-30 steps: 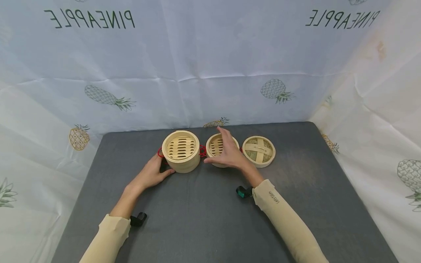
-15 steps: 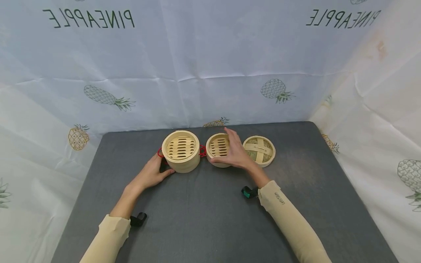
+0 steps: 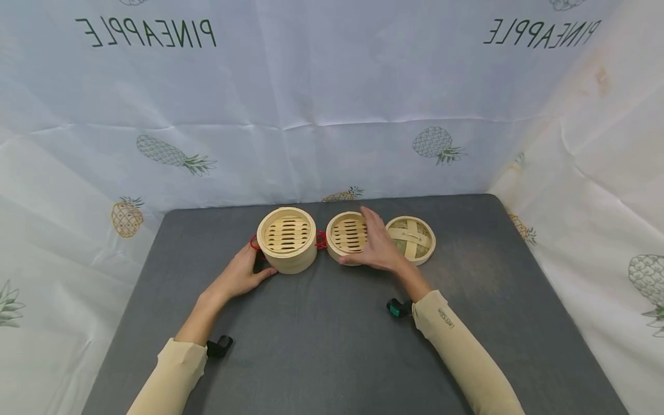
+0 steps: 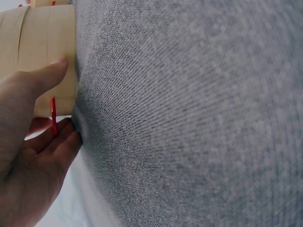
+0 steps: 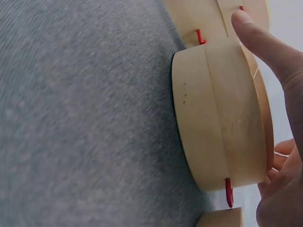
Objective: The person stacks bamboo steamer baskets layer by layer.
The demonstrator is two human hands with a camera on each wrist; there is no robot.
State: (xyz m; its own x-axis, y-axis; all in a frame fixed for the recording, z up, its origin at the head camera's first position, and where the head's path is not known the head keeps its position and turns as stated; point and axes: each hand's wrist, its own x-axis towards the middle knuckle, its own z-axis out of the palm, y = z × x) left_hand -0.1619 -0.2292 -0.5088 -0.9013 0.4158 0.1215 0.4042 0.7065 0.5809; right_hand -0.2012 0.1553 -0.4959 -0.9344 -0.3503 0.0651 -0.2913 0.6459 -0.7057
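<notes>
Two round bamboo steamer baskets with slatted tops and red side handles stand side by side: a taller left steamer (image 3: pixel 290 253) and a lower middle steamer (image 3: pixel 346 233). My left hand (image 3: pixel 240 274) holds the left one low at its left side. In the left wrist view the thumb (image 4: pixel 49 75) lies against the wall and the fingers (image 4: pixel 59 151) bend near a red handle (image 4: pixel 53 113). My right hand (image 3: pixel 377 245) is at the right side of the middle steamer, thumb (image 5: pixel 265 42) and fingers spread apart around its rim; the far fingers are partly hidden.
A round woven bamboo lid (image 3: pixel 411 239) with crossed strips lies right of the middle steamer, close to my right hand. The dark grey table (image 3: pixel 321 346) ends at a white pineapple-print cloth (image 3: pixel 311 161) behind the steamers.
My right hand has shifted right across the middle steamer, uncovering more of its slatted top. My left hand and the left steamer have stayed in place.
</notes>
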